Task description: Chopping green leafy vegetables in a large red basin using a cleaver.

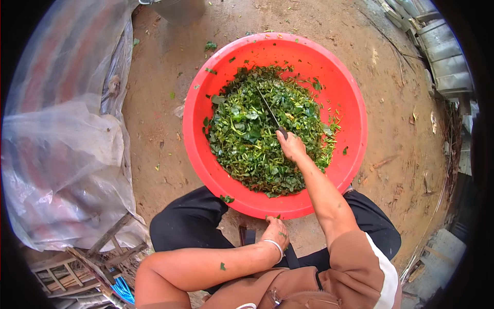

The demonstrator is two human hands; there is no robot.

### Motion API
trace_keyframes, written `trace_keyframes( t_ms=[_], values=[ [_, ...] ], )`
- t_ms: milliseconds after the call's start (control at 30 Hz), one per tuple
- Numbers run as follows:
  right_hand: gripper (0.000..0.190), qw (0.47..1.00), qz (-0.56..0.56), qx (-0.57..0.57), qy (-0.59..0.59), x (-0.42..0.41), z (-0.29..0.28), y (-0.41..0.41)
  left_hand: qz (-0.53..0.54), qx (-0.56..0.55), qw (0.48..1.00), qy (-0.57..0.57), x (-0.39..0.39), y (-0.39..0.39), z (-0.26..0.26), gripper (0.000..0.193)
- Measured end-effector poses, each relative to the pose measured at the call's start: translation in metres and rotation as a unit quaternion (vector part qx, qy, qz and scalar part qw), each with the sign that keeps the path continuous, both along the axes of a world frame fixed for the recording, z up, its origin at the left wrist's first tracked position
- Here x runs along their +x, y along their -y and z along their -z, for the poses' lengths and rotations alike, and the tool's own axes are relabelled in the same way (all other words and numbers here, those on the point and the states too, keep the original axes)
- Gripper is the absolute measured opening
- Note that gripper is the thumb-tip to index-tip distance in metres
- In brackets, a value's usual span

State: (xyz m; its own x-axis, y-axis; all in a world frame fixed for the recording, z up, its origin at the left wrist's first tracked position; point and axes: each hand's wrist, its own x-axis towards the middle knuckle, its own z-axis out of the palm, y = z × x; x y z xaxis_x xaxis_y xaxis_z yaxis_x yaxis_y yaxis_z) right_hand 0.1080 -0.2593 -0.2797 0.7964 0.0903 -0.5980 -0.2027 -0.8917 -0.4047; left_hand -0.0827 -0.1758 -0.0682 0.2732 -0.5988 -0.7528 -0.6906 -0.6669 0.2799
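A large red plastic basin [353,116] stands on the ground before me, with a heap of chopped green leaves and stems [254,131] in it. My right hand [292,146] is closed on the dark handle of a knife [270,109]; its thin blade points up and left over the heap. My left hand [276,233], with a white bracelet [278,247] at the wrist, is at the basin's near rim, its fingers partly hidden. Whether it grips the rim cannot be told. Bits of leaf stick to this hand and forearm.
Clear plastic sheeting [77,135] covers something striped on the left. Below it lie a wooden frame [61,276] and a coil of blue hose or cord [123,289]. A bucket [181,9] stands at the top. Stacked grey slabs or tiles [444,58] line the right edge.
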Motion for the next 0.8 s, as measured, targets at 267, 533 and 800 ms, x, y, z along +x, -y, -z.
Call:
trace_keyframes(
  t_ms=[267, 533, 800],
  values=[
    [0.054, 0.960, 0.014, 0.248, 0.130, -0.002, -0.108, 0.013, -0.009, 0.003, 0.999, -0.032, -0.005, -0.006, -0.007, 0.033],
    [0.057, 0.934, -0.297, 0.166, 0.111, 0.020, -0.074, -0.023, -0.021, -0.022, 0.999, 0.017, -0.006, -0.002, -0.012, 0.033],
    [0.064, 0.966, -0.242, -0.084, 0.047, 0.001, -0.086, 0.032, -0.038, 0.001, 0.999, -0.014, -0.009, -0.010, -0.011, 0.033]
  ],
)
